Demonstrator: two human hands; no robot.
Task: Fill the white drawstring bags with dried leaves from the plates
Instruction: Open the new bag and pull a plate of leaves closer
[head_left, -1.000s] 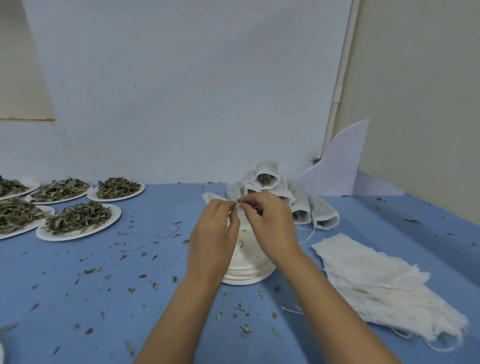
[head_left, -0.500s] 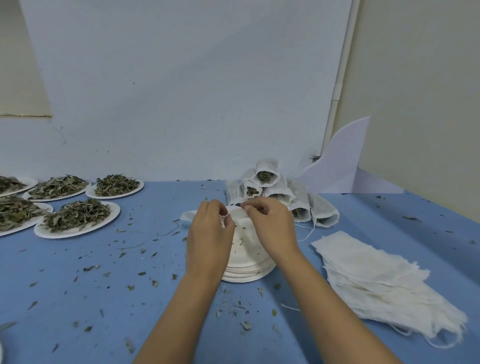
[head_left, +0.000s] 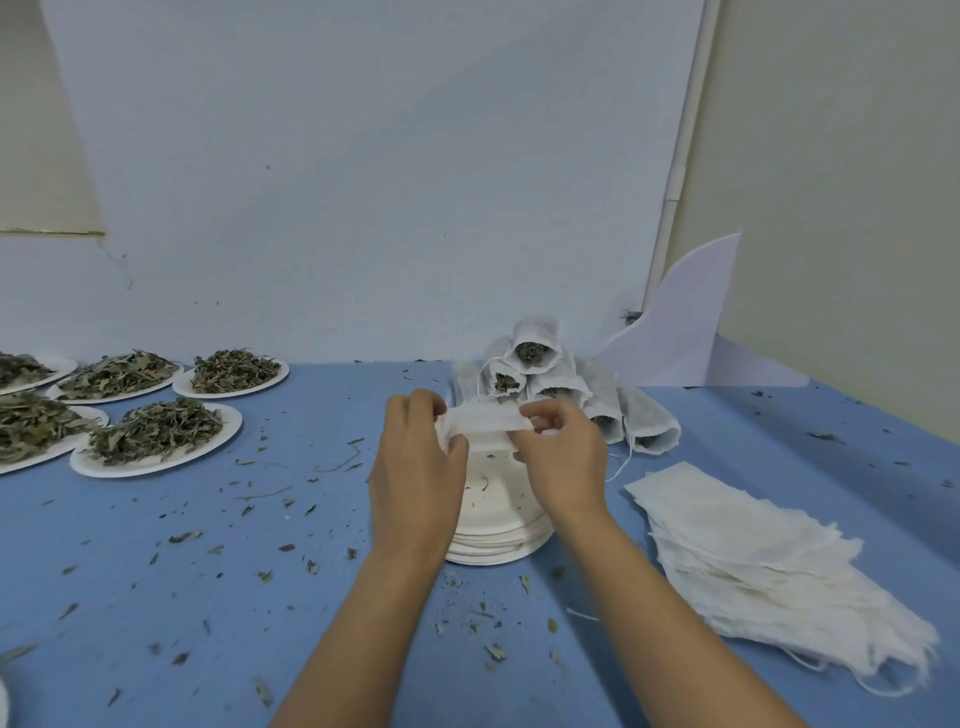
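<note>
Blue table (head_left: 208, 597), strewn with leaf crumbs. My left hand (head_left: 415, 467) and right hand (head_left: 561, 457) each pinch an end of one bag (head_left: 485, 422), stretched flat above the plate stack (head_left: 498, 540) (presumably so spills land there). Leaves (head_left: 156, 431) wait at far left; filled bags (head_left: 535, 358) pile behind; spare bags (head_left: 753, 561) lie right, within that hand's easy reach.

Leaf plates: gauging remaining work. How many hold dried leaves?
5, all at left: back-left plate, back-middle plate, back-right plate, front-left plate, front-right plate. More may lie off-frame.
</note>
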